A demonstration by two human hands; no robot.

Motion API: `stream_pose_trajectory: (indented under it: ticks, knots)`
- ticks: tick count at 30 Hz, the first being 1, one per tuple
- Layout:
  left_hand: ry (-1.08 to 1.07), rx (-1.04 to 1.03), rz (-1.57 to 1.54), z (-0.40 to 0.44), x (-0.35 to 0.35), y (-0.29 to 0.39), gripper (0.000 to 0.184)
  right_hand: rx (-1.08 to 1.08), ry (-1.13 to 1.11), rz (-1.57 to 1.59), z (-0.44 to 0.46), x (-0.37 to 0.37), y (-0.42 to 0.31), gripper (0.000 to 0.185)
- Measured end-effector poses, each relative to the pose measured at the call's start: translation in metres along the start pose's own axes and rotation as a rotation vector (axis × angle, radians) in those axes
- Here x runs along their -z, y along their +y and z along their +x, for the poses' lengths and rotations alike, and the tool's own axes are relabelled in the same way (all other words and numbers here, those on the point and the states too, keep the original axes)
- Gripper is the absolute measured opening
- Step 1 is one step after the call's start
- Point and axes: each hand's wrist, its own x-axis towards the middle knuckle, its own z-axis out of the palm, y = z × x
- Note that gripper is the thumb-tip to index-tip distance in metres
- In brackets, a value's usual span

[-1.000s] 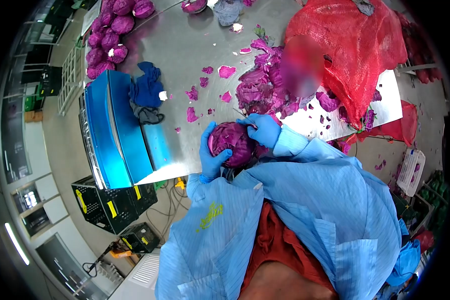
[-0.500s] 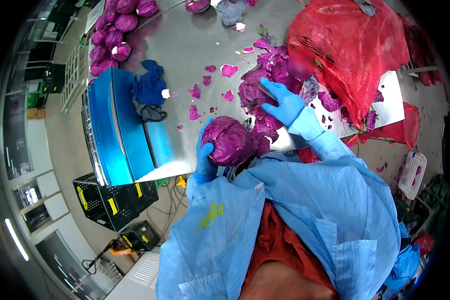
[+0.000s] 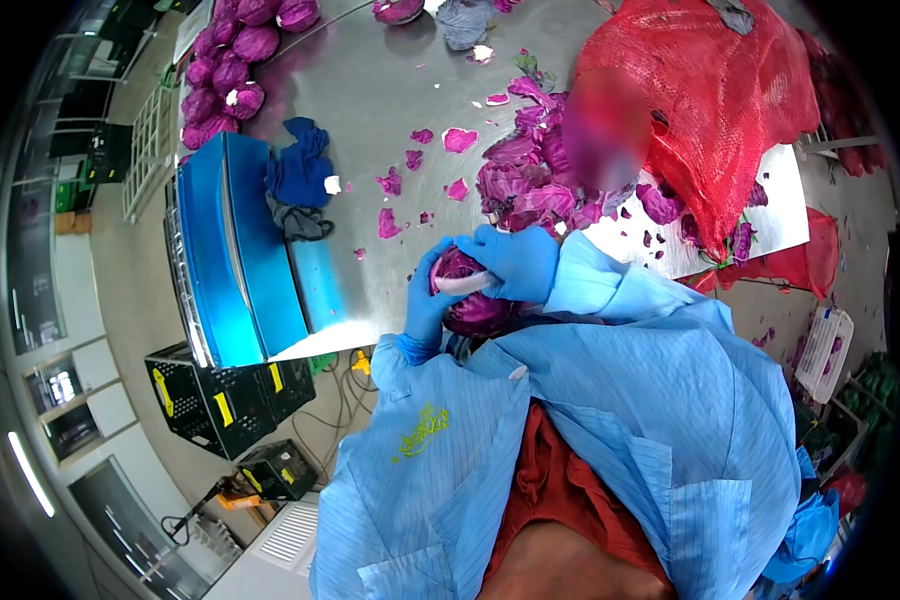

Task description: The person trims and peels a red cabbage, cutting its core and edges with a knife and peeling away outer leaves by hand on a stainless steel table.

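A red cabbage [image 3: 479, 316] is held low at the table's near edge, right in front of my body. My left hand [image 3: 427, 302] is wrapped round its left side, in a blue glove. From the right, my right hand [image 3: 517, 262] closes over the top of the cabbage, also gloved in blue. A pale strip [image 3: 463, 284] crosses the cabbage at the right fingers; it looks like a peeled-back leaf, though its kind is not certain. Beyond my right hand lies a heap of loose purple leaves [image 3: 530, 180].
Whole red cabbages [image 3: 227, 75] are piled at the far left. A blue metal box [image 3: 235, 250] and blue cloth [image 3: 302, 165] lie left on the steel table [image 3: 370, 290]. A red mesh sack [image 3: 705, 90] rests at right. Black crates [image 3: 220, 400] stand on the floor.
My right hand has come back from the leaf heap, moving down and left onto the cabbage, and its fingers have closed. The pale strip now shows. My left hand still holds the cabbage.
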Motion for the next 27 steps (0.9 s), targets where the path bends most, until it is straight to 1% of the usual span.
stream_pose_trajectory:
  ticks: [2, 3, 6, 7, 10, 11, 12, 14, 17, 18, 19, 20, 23, 26, 27]
  knots:
    - [0.007, 0.012, 0.037, -0.001, -0.004, 0.006, 0.075, 0.067, 0.094, -0.077, -0.004, -0.023, 0.008, 0.042]
    - [0.010, 0.018, 0.056, -0.001, -0.006, 0.009, 0.076, 0.072, 0.122, -0.021, -0.003, -0.025, 0.012, 0.033]
    - [-0.066, -0.072, 0.117, -0.002, -0.007, 0.009, 0.074, 0.117, 0.052, -0.030, 0.001, -0.022, 0.026, 0.026]
    - [-0.088, -0.050, 0.087, -0.002, -0.007, 0.010, 0.078, 0.115, 0.096, 0.001, 0.002, -0.019, 0.028, 0.019]
    - [-0.149, -0.001, 0.031, -0.001, -0.003, 0.012, 0.087, 0.034, 0.179, 0.153, 0.006, -0.016, 0.041, 0.015]
    - [-0.161, 0.000, 0.032, -0.001, -0.002, 0.011, 0.089, 0.047, 0.294, 0.168, 0.008, -0.016, 0.049, 0.013]
    - [-0.173, -0.001, 0.032, -0.001, -0.003, 0.013, 0.092, -0.043, 0.280, 0.144, 0.009, -0.009, 0.051, 0.013]
    - [-0.197, -0.025, 0.020, -0.004, -0.007, 0.018, 0.096, -0.132, 0.278, 0.141, 0.011, -0.017, 0.067, 0.011]
    - [-0.229, -0.055, 0.022, -0.005, -0.007, 0.019, 0.103, -0.199, 0.368, 0.047, 0.010, -0.050, 0.110, 0.010]
    - [-0.240, -0.066, 0.026, -0.004, -0.006, 0.019, 0.105, -0.260, 0.383, 0.042, 0.009, -0.046, 0.115, 0.010]
    - [-0.247, -0.075, 0.027, -0.003, -0.006, 0.020, 0.107, -0.375, 0.242, 0.021, 0.010, -0.040, 0.122, 0.016]
    - [-0.254, -0.082, 0.027, -0.004, -0.005, 0.019, 0.109, -0.488, 0.097, 0.000, 0.010, -0.036, 0.127, 0.026]
    - [-0.271, -0.098, 0.062, -0.005, -0.007, 0.022, 0.116, -0.278, 0.336, 0.199, 0.001, -0.010, 0.096, 0.037]
    - [-0.282, -0.151, 0.159, -0.003, -0.014, 0.032, 0.126, -0.159, 0.112, 0.709, 0.007, 0.012, 0.054, 0.049]
    - [-0.287, -0.170, 0.197, -0.004, -0.018, 0.035, 0.130, -0.097, 0.051, 0.766, 0.006, 0.017, 0.041, 0.049]
